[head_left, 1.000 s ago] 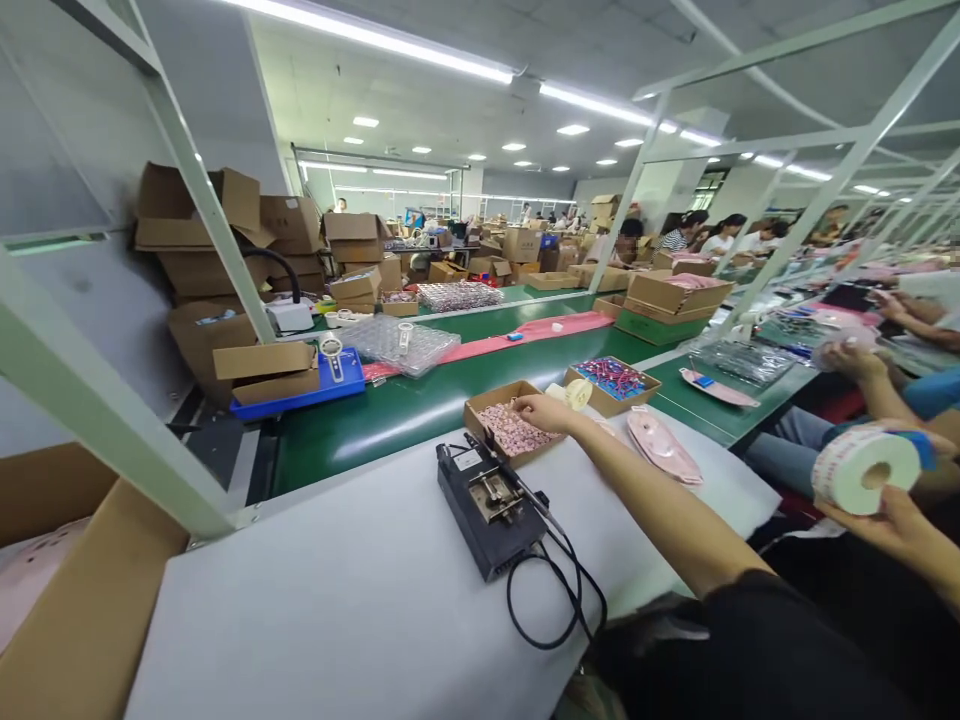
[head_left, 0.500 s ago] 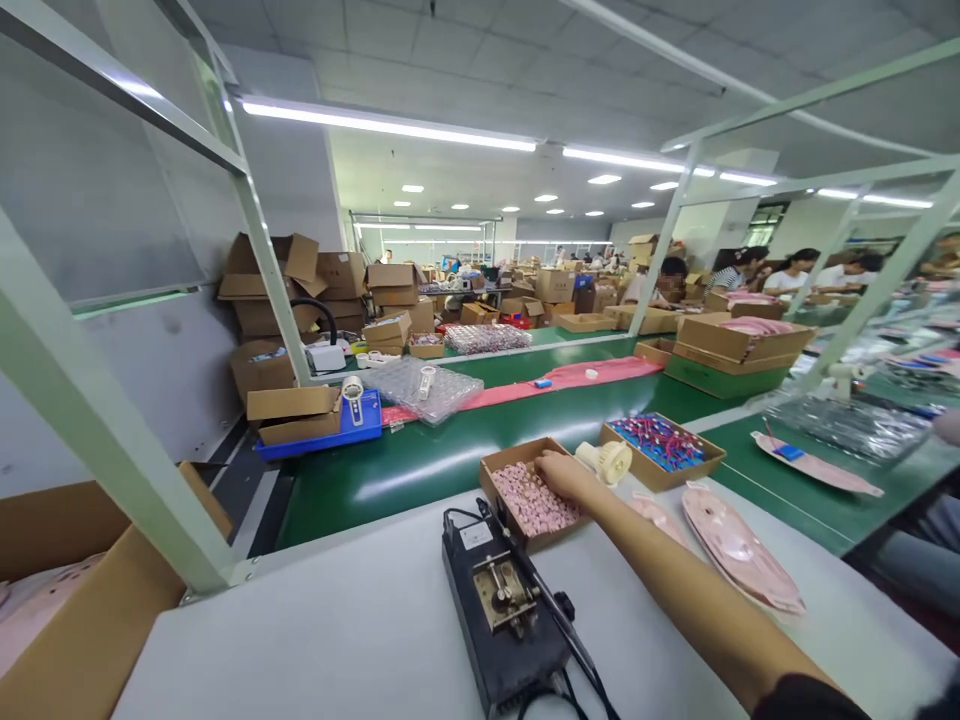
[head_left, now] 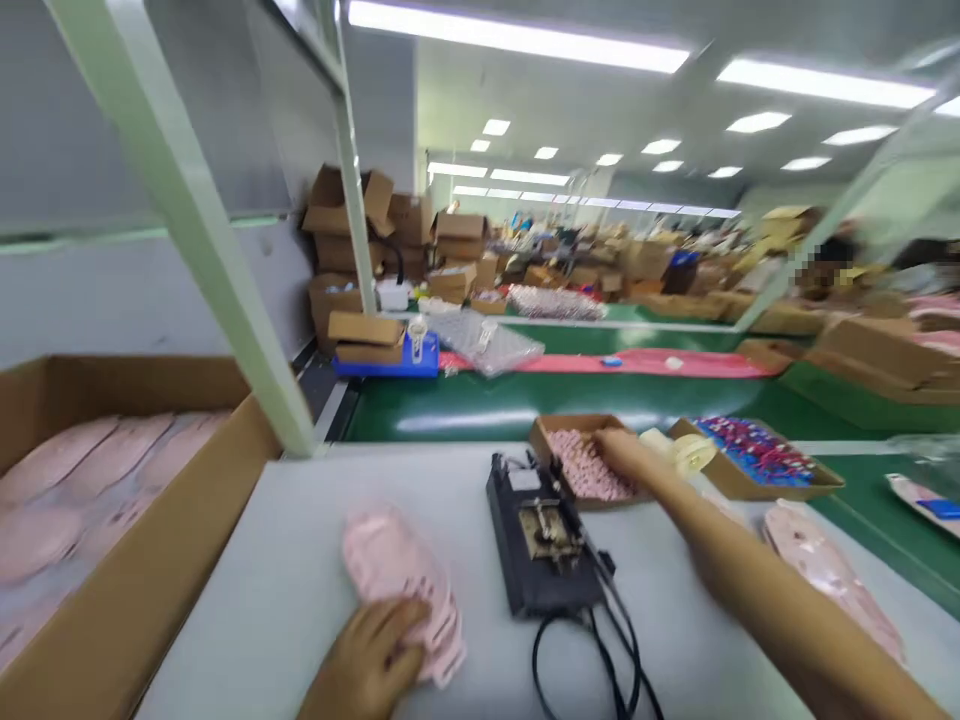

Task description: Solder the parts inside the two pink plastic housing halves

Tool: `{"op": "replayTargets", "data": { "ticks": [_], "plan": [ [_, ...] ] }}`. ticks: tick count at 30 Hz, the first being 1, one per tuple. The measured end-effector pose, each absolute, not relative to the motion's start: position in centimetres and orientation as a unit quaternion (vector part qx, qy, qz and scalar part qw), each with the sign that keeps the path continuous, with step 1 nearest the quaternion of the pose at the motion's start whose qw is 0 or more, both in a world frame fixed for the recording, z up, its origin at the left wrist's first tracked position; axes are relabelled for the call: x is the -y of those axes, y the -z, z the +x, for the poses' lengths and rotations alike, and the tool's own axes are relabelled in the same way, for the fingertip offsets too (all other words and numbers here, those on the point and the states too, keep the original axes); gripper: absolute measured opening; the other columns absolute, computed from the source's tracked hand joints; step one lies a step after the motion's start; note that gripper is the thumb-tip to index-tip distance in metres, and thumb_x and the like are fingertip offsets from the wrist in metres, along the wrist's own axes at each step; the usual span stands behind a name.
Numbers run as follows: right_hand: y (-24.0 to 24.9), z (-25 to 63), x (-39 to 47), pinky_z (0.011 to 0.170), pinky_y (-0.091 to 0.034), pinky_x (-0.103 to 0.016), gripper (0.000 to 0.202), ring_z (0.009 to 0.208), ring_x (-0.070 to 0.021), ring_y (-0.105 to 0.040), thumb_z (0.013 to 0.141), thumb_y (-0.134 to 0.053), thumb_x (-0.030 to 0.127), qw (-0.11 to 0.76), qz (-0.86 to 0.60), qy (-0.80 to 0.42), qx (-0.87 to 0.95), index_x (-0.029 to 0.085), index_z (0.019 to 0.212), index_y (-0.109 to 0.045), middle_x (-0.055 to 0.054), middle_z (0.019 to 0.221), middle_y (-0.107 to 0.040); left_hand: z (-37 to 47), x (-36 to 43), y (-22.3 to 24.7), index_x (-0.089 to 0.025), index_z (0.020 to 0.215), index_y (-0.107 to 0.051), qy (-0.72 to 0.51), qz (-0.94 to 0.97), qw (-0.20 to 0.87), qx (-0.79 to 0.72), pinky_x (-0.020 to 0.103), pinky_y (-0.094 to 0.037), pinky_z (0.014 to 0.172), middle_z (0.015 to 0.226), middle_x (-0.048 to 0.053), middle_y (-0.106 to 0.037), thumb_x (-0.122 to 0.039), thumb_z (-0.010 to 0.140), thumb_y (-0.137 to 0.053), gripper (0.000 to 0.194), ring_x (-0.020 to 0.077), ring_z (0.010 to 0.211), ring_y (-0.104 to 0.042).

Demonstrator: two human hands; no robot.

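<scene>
White flat worktop (head_left: 300,540), green smooth belt (head_left: 450,415) along its far side.
Worktop, left to right: overlapping flat pink plastic pieces (head_left: 394,560), blurred, can't tell if resting or lifted; black box-shaped device (head_left: 551,580) with thin black cables (head_left: 535,655); at far edge, shallow brown cardboard tray (head_left: 538,440) of small pink bits, then a second brown cardboard tray (head_left: 720,475) of blue-and-red parts; long pink shell-like part (head_left: 829,575), right. Belt: pinkish-red sheet strip (head_left: 570,363) lengthwise.
</scene>
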State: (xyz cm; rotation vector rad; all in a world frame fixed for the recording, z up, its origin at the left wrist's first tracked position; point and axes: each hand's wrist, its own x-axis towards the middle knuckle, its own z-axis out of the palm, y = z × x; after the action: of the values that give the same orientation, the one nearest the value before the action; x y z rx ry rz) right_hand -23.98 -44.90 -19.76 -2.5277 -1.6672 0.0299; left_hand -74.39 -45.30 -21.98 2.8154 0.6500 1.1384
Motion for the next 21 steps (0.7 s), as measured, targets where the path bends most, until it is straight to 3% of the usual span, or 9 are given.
{"op": "replayTargets", "data": {
  "ticks": [4, 7, 9, 11, 14, 17, 19, 21],
  "plan": [
    [17.2, -24.5, 47.1, 0.08, -0.057, -0.034, 0.025, 0.086, -0.0177, -0.07, 0.101, -0.062, 0.037, 0.151, -0.827, 0.038, 0.541, 0.013, 0.098, -0.07, -0.007, 0.094, -0.072, -76.4, 46.2, 24.0, -0.019, 0.084, -0.066, -0.321, 0.935, 0.034, -0.146, 0.033, -0.055, 0.089, 0.112, 0.004, -0.074, -0.008, 0.098, -0.054, 0.022, 0.0172, 0.101, -0.066],
    [15.1, -29.2, 51.3, 0.08, -0.053, -0.035, 0.033, 0.089, -0.0221, -0.072, 0.103, -0.054, 0.042, 0.248, -0.809, 0.094, 0.525, 0.015, 0.107, -0.072, -0.014, 0.1, -0.074, -78.1, 46.4, 24.3, -0.017, 0.086, -0.065, -0.326, 0.934, 0.048, -0.14, 0.034, -0.054, 0.086, 0.108, 0.006, -0.074, -0.005, 0.096, -0.057, 0.017, 0.0174, 0.095, -0.064],
    [15.0, -34.9, 54.3, 0.085, -0.055, -0.034, 0.025, 0.091, -0.0206, -0.073, 0.102, -0.057, 0.04, 0.315, -0.768, 0.11, 0.546, 0.021, 0.111, -0.07, -0.011, 0.105, -0.075, -79.1, 46.7, 24.1, -0.015, 0.09, -0.064, -0.346, 0.926, 0.049, -0.141, 0.034, -0.052, 0.084, 0.105, 0.007, -0.073, -0.001, 0.093, -0.059, 0.015, 0.018, 0.095, -0.063],
    [16.2, -41.5, 56.3, 0.083, -0.058, -0.03, 0.008, 0.09, -0.019, -0.074, 0.097, -0.064, 0.022, 0.424, -0.618, 0.049, 0.66, 0.024, 0.102, -0.07, -0.006, 0.097, -0.076, -79.4, 47.0, 23.7, -0.014, 0.094, -0.064, -0.373, 0.913, 0.037, -0.159, 0.034, -0.051, 0.083, 0.103, 0.009, -0.072, 0.003, 0.091, -0.059, 0.017, 0.0195, 0.096, -0.062],
    [19.4, -50.2, 56.5, 0.078, -0.062, -0.027, 0.02, 0.09, -0.0176, -0.074, 0.093, -0.065, 0.01, 0.518, -0.53, -0.104, 0.663, 0.025, 0.105, -0.07, -0.005, 0.095, -0.075, -78.1, 46.7, 22.7, -0.015, 0.096, -0.065, -0.371, 0.9, -0.002, -0.229, 0.033, -0.049, 0.08, 0.102, 0.01, -0.069, 0.001, 0.09, -0.061, 0.018, 0.0206, 0.093, -0.06],
    [21.8, -55.9, 53.9, 0.064, -0.06, -0.023, 0.006, 0.078, -0.0142, -0.071, 0.095, -0.067, 0.023, 0.693, -0.536, -0.206, 0.437, 0.023, 0.1, -0.071, -0.005, 0.095, -0.072, -75.2, 44.4, 21.8, -0.02, 0.107, -0.068, -0.291, 0.915, -0.037, -0.276, 0.035, -0.048, 0.078, 0.108, 0.009, -0.069, -0.011, 0.094, -0.059, 0.019, 0.0217, 0.087, -0.062],
    [22.4, -57.4, 51.1, 0.059, -0.057, -0.02, 0.016, 0.064, -0.0103, -0.065, 0.092, -0.074, 0.037, 0.788, -0.497, -0.23, 0.281, 0.021, 0.094, -0.07, -0.002, 0.085, -0.069, -72.5, 41.8, 21.9, -0.024, 0.121, -0.067, -0.223, 0.934, -0.029, -0.278, 0.037, -0.05, 0.077, 0.113, 0.01, -0.068, -0.02, 0.096, -0.053, 0.029, 0.0244, 0.089, -0.065],
    [22.8, -57.3, 48.2, 0.063, -0.057, -0.021, 0.031, 0.065, -0.0098, -0.064, 0.086, -0.08, 0.047, 0.817, -0.452, -0.263, 0.243, 0.018, 0.093, -0.07, -0.004, 0.085, -0.069, -69.4, 38.8, 22.7, -0.026, 0.13, -0.065, -0.164, 0.944, 0.016, -0.287, 0.038, -0.052, 0.08, 0.114, 0.011, -0.067, -0.026, 0.098, -0.045, 0.038, 0.0265, 0.095, -0.066]
  ]
}}
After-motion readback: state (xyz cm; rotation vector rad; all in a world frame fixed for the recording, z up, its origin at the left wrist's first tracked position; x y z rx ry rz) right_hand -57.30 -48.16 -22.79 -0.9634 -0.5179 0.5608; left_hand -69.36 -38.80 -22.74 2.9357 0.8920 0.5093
